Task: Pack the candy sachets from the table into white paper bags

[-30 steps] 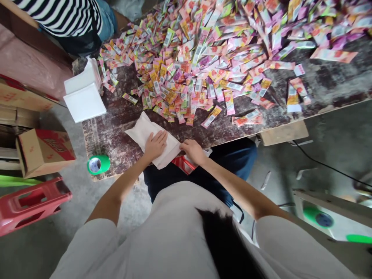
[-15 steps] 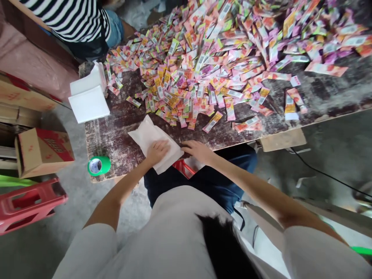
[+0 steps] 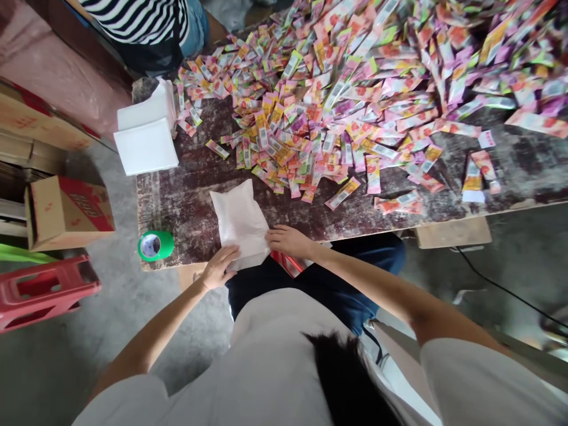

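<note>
A white bag [image 3: 243, 216] lies on the worn dark table [image 3: 186, 219], its near end reaching the front edge. My left hand [image 3: 220, 267] is at the bag's near left corner, thumb and fingers apart. At the bag's right side my right hand [image 3: 289, 241] rests with its fingertips on the edge, fingers stretched out. Beyond the bag spreads a big heap of small colourful packets [image 3: 306, 124]. What the bag contains is hidden.
A green tape roll [image 3: 156, 245] and a stack of white sheets or bags [image 3: 146, 147] are on the table's left end. A person in a striped top [image 3: 142, 21] is at the far left. Left on the floor are a carton [image 3: 71, 213] and a red stool [image 3: 44, 290].
The bag has turned to lie straighter. My left hand has moved from its middle to the near left corner. My right hand has shifted slightly left against its edge, and the view has shifted.
</note>
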A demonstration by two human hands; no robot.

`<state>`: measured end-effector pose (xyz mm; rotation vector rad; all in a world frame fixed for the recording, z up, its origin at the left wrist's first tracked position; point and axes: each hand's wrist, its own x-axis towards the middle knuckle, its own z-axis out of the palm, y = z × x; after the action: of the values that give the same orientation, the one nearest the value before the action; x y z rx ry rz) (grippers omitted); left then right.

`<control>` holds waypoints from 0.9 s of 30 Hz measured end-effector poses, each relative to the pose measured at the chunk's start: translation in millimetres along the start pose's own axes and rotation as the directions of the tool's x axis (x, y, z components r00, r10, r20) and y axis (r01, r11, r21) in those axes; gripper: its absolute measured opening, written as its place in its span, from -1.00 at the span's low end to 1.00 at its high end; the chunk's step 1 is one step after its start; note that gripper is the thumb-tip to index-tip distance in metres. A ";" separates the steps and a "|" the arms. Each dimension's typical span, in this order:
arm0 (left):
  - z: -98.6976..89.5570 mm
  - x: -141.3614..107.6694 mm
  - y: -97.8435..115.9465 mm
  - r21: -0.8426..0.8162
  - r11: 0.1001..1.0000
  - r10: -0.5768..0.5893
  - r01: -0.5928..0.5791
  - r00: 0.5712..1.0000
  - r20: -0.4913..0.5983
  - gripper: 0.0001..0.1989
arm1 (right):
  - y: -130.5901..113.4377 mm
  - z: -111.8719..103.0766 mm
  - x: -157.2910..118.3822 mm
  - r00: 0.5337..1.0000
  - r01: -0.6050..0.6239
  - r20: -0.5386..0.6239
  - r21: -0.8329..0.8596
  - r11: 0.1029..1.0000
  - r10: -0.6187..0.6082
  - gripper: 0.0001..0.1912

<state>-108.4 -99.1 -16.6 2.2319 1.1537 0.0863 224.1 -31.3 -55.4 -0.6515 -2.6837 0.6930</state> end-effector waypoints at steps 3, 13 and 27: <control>0.0 -6.4 -4.6 -0.036 0.999 -0.040 0.039 0.999 -0.024 -0.27 | -5.3 0.8 8.3 0.985 -0.164 -0.048 0.051 0.985 0.166 -0.75; 19.2 29.9 -4.5 -0.359 0.879 -0.474 0.315 0.669 -0.573 -0.65 | -21.4 21.7 23.3 0.726 -0.594 -0.264 0.224 0.772 0.635 -0.80; -23.0 77.6 -11.1 -0.773 0.471 -0.851 0.425 0.451 -0.270 -0.55 | -2.3 -0.4 70.8 0.447 -0.616 -0.160 0.658 0.433 0.880 -0.59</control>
<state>-75.9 -24.2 -20.7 0.9741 1.9869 0.8224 163.0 2.1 -42.2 -1.6875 -1.4572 1.1998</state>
